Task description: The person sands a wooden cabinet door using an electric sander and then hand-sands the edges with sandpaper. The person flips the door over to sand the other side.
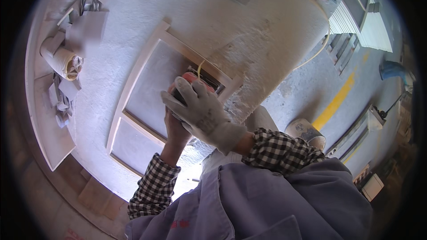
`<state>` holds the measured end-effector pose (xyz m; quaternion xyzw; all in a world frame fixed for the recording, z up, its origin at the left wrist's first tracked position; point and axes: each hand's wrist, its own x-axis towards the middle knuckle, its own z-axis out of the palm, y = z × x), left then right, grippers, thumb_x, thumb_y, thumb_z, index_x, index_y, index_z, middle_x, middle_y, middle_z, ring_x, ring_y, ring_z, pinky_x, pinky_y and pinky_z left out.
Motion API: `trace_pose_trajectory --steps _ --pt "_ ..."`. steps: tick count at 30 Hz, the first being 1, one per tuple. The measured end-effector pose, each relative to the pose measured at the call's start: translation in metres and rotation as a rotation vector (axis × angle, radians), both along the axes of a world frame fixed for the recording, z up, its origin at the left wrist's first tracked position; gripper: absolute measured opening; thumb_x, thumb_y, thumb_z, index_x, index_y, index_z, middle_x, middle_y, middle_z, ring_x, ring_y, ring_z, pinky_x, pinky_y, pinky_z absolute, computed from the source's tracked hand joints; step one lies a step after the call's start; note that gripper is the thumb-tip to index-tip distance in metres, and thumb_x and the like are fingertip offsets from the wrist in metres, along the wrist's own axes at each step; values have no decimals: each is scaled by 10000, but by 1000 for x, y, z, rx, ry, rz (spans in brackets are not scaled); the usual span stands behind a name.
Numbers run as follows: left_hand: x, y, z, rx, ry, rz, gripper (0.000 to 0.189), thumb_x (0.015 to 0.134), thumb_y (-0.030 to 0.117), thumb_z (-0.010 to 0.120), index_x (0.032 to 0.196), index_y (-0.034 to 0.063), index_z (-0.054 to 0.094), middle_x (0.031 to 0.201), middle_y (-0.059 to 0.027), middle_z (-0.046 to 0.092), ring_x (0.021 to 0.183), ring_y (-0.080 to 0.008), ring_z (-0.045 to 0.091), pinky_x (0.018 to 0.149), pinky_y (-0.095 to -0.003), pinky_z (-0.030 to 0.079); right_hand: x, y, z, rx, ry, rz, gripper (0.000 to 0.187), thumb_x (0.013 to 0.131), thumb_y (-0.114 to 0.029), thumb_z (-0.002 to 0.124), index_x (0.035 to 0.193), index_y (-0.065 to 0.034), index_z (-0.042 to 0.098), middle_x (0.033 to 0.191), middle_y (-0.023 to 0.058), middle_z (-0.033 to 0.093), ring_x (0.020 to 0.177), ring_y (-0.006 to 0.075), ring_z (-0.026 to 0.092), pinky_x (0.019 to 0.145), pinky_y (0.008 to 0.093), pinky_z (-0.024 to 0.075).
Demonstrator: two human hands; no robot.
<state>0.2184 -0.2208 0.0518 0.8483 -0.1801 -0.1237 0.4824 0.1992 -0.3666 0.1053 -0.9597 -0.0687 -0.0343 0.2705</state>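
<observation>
A red and black power sander (189, 78) sits over the upper right end of a framed panel (137, 73), which lies flat on a dusty white worktable (100, 83). My right hand (204, 113), in a pale work glove, is spread over the tool and grips it from above. Bare and partly covered by the glove, my left hand (176, 125) holds the tool's near side. A short yellow hose piece (200, 69) rises beside the gloved fingers. The sander's underside is hidden. One crossbar (145, 125) divides the panel into a larger and a smaller field.
Loose sheets and offcuts (87, 30) and a ribbed cylinder (63, 61) lie along the table's left side. A yellow hose (325, 16) hangs over the right edge. On the floor stand a bucket (305, 132) and stacked panels (377, 30). Another person's leg (393, 70) shows far right.
</observation>
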Motion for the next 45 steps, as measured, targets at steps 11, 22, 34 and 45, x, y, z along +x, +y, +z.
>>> trace_pose_trajectory --steps 11,22,34,45 --pt "74 20 12 -33 77 40 662 758 201 847 1312 6 541 1264 -181 617 1162 -310 621 984 -401 491 81 29 0 -137 8 -70 709 768 -354 788 1398 -241 483 1282 156 492 1103 311 532 848 420 545" --pt "61 44 17 -87 228 179 645 780 206 828 1328 21 542 1301 -158 614 1189 -299 609 1003 -397 478 74 60 -4 -38 -8 27 750 777 -332 799 1425 -237 433 1352 177 442 1138 324 509 893 419 551" --pt "111 35 9 25 42 41 697 703 192 874 1283 -6 542 1196 -183 654 1083 -307 666 916 -395 526 118 24 19 11 74 0 571 832 -231 701 1358 -183 485 1295 146 494 1060 311 556 772 412 578" --pt "37 -1 13 -48 113 48 778 785 229 831 1444 110 436 1396 -139 569 1169 -263 651 930 -358 552 45 -7 2 146 -9 28 864 659 -224 879 1413 -228 458 1303 150 443 1167 336 494 882 453 562"
